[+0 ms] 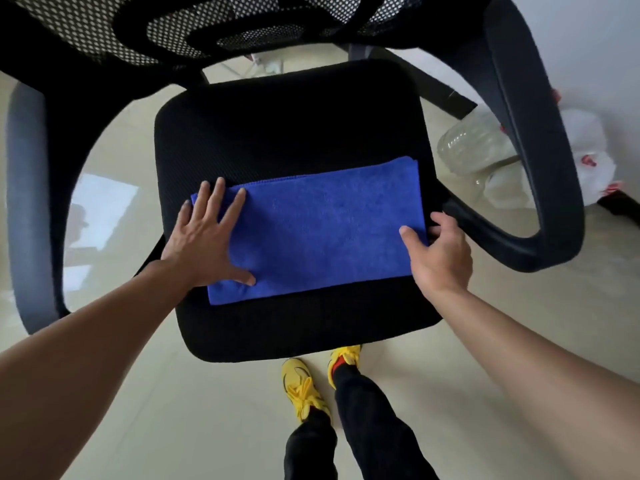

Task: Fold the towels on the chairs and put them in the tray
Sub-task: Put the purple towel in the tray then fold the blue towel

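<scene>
A blue towel [318, 230], folded into a flat rectangle, lies across the front half of a black office chair seat [287, 129]. My left hand [204, 237] rests flat on the towel's left end with fingers spread. My right hand [438, 251] pinches the towel's right edge, thumb on top and fingers curled under it. No tray is in view.
The chair's two black armrests [540, 161] curve out on both sides and its mesh backrest [173, 29] fills the top. A clear plastic jar [474, 147] and white plastic bags [588, 150] lie on the tiled floor at the right. My yellow shoes [301, 386] stand below the seat.
</scene>
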`<move>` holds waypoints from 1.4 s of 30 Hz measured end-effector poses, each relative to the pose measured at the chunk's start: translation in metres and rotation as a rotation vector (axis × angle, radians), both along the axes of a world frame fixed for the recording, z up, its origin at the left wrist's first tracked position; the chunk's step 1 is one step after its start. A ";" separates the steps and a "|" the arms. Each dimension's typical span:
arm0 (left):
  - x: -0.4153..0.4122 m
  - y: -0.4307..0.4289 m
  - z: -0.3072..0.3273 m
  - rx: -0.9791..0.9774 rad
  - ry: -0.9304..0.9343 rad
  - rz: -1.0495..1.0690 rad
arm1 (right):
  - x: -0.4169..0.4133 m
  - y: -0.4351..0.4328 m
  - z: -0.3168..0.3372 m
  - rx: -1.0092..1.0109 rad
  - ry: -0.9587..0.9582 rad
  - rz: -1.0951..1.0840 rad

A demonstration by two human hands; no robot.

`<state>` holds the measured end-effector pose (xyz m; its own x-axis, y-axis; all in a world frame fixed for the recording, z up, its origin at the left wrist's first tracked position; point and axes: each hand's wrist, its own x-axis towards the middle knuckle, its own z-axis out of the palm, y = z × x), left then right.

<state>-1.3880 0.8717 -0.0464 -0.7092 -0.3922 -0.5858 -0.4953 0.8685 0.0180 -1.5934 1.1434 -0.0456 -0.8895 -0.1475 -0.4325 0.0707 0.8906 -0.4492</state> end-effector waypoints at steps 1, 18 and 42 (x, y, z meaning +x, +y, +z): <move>0.001 0.001 -0.002 0.001 0.006 0.007 | 0.000 -0.002 0.000 -0.011 0.023 0.023; 0.034 0.001 0.027 0.004 0.048 0.182 | -0.049 -0.066 0.066 -0.125 -0.360 0.317; 0.078 0.015 0.053 0.060 -0.079 0.525 | 0.139 -0.210 0.023 -0.118 -0.448 0.480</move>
<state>-1.3101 0.8871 0.0069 -0.3793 -0.6462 -0.6622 -0.8647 0.5022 0.0052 -1.4545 0.9337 -0.0222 -0.4515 -0.5515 -0.7014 -0.1189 0.8163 -0.5653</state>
